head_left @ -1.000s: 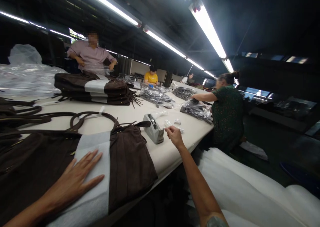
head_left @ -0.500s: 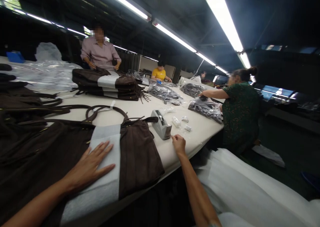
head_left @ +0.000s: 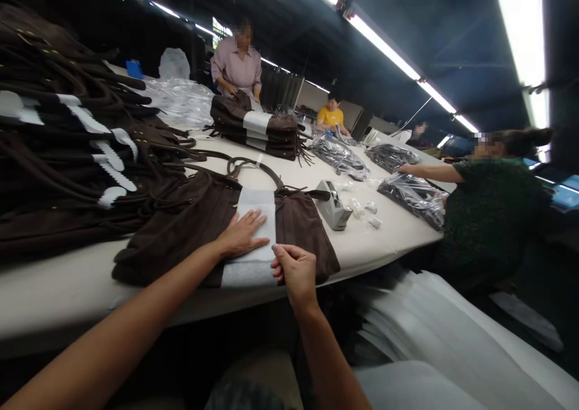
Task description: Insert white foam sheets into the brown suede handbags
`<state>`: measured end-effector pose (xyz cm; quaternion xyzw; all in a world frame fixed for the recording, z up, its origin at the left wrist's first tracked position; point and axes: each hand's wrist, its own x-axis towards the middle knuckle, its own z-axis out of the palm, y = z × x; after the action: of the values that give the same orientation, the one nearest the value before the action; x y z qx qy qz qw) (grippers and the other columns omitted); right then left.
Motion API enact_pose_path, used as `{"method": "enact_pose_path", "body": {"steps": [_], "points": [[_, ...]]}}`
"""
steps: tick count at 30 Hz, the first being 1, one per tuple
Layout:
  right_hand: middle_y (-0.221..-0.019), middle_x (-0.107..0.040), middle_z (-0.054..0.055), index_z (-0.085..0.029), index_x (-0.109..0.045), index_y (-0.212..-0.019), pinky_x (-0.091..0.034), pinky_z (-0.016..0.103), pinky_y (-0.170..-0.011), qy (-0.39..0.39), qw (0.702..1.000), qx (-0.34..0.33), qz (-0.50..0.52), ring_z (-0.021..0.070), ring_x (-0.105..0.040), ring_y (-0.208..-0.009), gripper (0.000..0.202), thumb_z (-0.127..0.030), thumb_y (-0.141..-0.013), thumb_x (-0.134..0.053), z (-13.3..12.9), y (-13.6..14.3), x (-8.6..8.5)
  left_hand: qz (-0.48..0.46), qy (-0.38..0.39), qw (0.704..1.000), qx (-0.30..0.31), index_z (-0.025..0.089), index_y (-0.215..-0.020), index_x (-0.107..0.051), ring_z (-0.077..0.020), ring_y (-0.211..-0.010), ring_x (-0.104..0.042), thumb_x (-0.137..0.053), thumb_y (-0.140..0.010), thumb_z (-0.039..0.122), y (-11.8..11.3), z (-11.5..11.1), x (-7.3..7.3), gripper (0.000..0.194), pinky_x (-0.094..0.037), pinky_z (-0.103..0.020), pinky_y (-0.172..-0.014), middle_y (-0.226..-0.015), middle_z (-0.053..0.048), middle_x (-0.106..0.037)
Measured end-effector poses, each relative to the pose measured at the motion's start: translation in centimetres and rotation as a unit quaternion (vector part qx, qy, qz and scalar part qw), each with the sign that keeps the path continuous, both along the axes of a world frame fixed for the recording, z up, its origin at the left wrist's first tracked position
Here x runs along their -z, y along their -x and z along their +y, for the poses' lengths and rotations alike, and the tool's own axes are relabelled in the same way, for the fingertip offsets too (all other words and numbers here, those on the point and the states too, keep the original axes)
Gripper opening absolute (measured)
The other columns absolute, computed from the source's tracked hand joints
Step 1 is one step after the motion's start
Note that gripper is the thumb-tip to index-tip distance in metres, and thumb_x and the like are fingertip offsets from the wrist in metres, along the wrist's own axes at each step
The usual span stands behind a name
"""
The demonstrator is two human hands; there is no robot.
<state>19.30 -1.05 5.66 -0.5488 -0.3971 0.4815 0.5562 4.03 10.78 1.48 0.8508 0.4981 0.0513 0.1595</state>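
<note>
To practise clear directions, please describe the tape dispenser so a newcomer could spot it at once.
On the cream table, find the brown bag under the person's flat left hand. At the bag's right end in the picture stands the tape dispenser, grey and wedge-shaped. Its solid, angular body sets it apart from the small white pieces beside it and the plastic-wrapped packs behind.

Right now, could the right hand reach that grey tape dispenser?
Probably yes: the right hand is by the white strip on the brown bag, the tape dispenser stands just past the bag's edge, and nothing tall stands between.
</note>
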Motion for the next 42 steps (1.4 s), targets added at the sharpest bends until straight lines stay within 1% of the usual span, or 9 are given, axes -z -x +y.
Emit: {"method": "enact_pose_path", "body": {"steps": [6, 17, 22, 26, 30, 33, 36, 39, 42], "points": [[-0.046, -0.057, -0.001, -0.011, -0.065, -0.066, -0.039, 0.017, -0.032, 0.053, 0.998, 0.022, -0.027, 0.0095, -0.052, -0.036, 0.022, -0.031, -0.076, -0.064, 1.0, 2.9, 2.1, -0.009, -0.005, 1.000, 0.001, 0.016, -0.152, -0.026, -0.0298, -0.150, -0.011, -0.039, -0.088, 0.060, 0.3, 0.1, -0.1, 0.079, -0.009, -0.056, -0.118, -0.162, -0.014, -0.013], [-0.041, -0.052, -0.007, -0.016, -0.049, -0.107, -0.041, 0.022, -0.032, 0.156, 0.962, -0.012, -0.224, 0.0190, -0.057, -0.035, 0.022, -0.017, -0.086, -0.054, 1.4, 3.1, 2.4, -0.011, -0.009, 1.000, -0.003, 0.017, -0.152, -0.027, -0.0298, -0.150, -0.013, -0.040, -0.088, 0.061, 0.6, -0.4, -0.3, 0.078, -0.010, -0.056, -0.118, -0.162, -0.014, -0.014], [-0.061, -0.066, 0.003, -0.019, -0.057, -0.097, -0.048, 0.027, -0.056, 0.132, 0.876, -0.006, -0.465, 0.0228, -0.068, -0.060, 0.014, -0.030, -0.090, -0.061, -0.4, 2.9, 1.8, -0.013, -0.007, 1.000, -0.006, 0.016, -0.152, -0.028, -0.0300, -0.150, -0.012, -0.040, -0.090, 0.056, 0.6, -0.6, -0.6, 0.074, -0.011, -0.056, -0.118, -0.162, -0.014, -0.014], [-0.094, -0.071, 0.008, -0.028, -0.061, -0.120, -0.048, 0.030, -0.071, 0.037, 0.782, 0.008, -0.622, 0.0247, -0.069, -0.088, 0.029, -0.032, -0.091, -0.062, -1.6, 2.8, 2.0, -0.017, -0.002, 1.000, -0.005, 0.017, -0.152, -0.027, -0.0294, -0.150, -0.012, -0.037, -0.092, 0.054, 0.6, -0.6, -0.7, 0.071, -0.011, -0.056, -0.119, -0.162, -0.013, -0.015], [-0.099, -0.069, 0.007, -0.034, -0.061, -0.129, -0.046, 0.026, -0.069, -0.022, 0.739, -0.059, -0.670, 0.0210, -0.067, -0.089, 0.035, -0.030, -0.095, -0.057, -3.0, 2.1, 2.2, -0.010, 0.002, 1.000, -0.003, 0.019, -0.153, -0.026, -0.0278, -0.150, -0.012, -0.035, -0.092, 0.055, 0.6, -0.4, -0.6, 0.071, -0.010, -0.055, -0.119, -0.162, -0.011, -0.013], [-0.084, -0.072, 0.004, -0.028, -0.071, -0.116, -0.044, 0.024, -0.065, -0.026, 0.775, -0.153, -0.613, 0.0179, -0.067, -0.075, 0.026, -0.030, -0.093, -0.060, -5.5, 0.6, 1.8, -0.002, -0.004, 1.000, -0.004, 0.018, -0.153, -0.025, -0.0273, -0.150, -0.012, -0.034, -0.092, 0.055, 0.3, -0.2, -0.4, 0.072, -0.010, -0.055, -0.120, -0.162, -0.010, -0.013], [-0.062, -0.068, 0.000, -0.021, -0.078, -0.075, -0.041, 0.022, -0.056, -0.012, 0.868, -0.216, -0.447, 0.0144, -0.062, -0.059, 0.026, -0.041, -0.087, -0.066, -6.4, -3.1, 0.7, 0.001, -0.017, 1.000, -0.002, 0.017, -0.152, -0.027, -0.0293, -0.150, -0.015, -0.034, -0.092, 0.054, 0.1, 0.2, 0.1, 0.071, -0.013, -0.057, -0.119, -0.160, -0.012, -0.016], [-0.077, -0.071, 0.001, -0.021, -0.077, -0.084, -0.048, 0.024, -0.070, -0.081, 0.928, -0.017, -0.364, 0.0166, -0.065, -0.073, 0.027, -0.039, -0.091, -0.058, -2.6, -9.6, -0.8, 0.002, -0.029, 1.000, -0.002, 0.018, -0.152, -0.028, -0.0303, -0.149, -0.016, -0.035, -0.091, 0.054, 0.2, 1.1, 1.2, 0.071, -0.015, -0.058, -0.119, -0.160, -0.011, -0.017], [-0.098, -0.069, 0.009, -0.017, -0.073, -0.097, -0.047, 0.031, -0.087, -0.101, 0.894, 0.194, -0.391, 0.0208, -0.062, -0.087, 0.023, -0.032, -0.086, -0.059, 4.8, -17.0, -1.8, -0.010, -0.053, 0.999, -0.005, 0.022, -0.150, -0.031, -0.0309, -0.148, -0.020, -0.038, -0.089, 0.056, 0.5, 2.1, 2.6, 0.070, -0.018, -0.058, -0.118, -0.159, -0.008, -0.020]]}}
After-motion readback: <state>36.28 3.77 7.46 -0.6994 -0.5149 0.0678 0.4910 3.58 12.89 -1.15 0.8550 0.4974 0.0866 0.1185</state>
